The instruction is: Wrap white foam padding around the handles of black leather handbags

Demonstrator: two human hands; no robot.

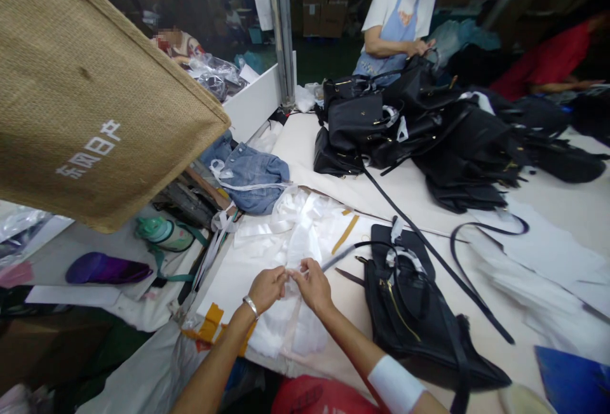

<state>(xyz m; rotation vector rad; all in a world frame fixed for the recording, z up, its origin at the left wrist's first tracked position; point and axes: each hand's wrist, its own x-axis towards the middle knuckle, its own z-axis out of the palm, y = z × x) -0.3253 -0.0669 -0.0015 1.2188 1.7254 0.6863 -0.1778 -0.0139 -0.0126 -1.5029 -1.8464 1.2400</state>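
My left hand (268,289), with a silver bracelet at its wrist, is closed in a pinch over a heap of thin white film or strips (305,236). Right beside it, fingertips almost meeting, my right hand (312,284) is pinched too. Whatever lies between the fingertips is too small to make out; it may be part of the white film. A black handbag (405,306) lies to the right of my hands, its handles partly wrapped in white, with a gold zip. A dark strap (343,255) runs from the bag towards my right hand.
A pile of black handbags (362,122) covers the far table; a person in a blue apron (391,26) works behind it. Loose white sheets (548,261) lie right. Denim cloth (252,173), a green bottle (164,233) and a hanging burlap bag (105,84) are left.
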